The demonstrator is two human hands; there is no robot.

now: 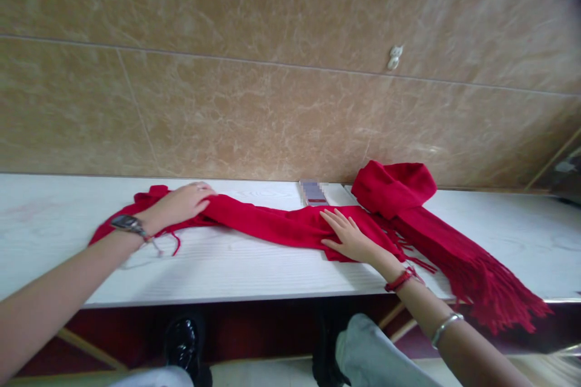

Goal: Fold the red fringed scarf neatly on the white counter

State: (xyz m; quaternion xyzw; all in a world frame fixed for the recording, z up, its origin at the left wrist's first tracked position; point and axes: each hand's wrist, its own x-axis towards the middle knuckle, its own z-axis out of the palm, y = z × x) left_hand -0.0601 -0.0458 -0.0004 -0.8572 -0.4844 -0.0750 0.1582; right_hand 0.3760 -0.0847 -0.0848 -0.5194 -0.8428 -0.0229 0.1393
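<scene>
A red scarf point(272, 227) stretches lengthwise across the white tabletop, its left part bunched and its right end fringed. My left hand point(184, 204) is closed on it near the bunched part, thumb below and fingers above the cloth. On the scarf's wider right part lies my right hand point(347, 236), flat with the fingers spread. Beyond it, a loosely rolled or looped red scarf point(394, 187) stands against the wall. A long fringed tail point(472, 260) runs from it over the table's front edge. Whether the two pieces of red cloth join is hidden where they overlap.
A phone-like flat item point(314, 193), partly blurred, lies behind the scarf by the wall. The white table point(254, 281) meets a brown marbled tile wall point(254, 115) with a small white hook point(394, 57). My shoes and legs show below the front edge.
</scene>
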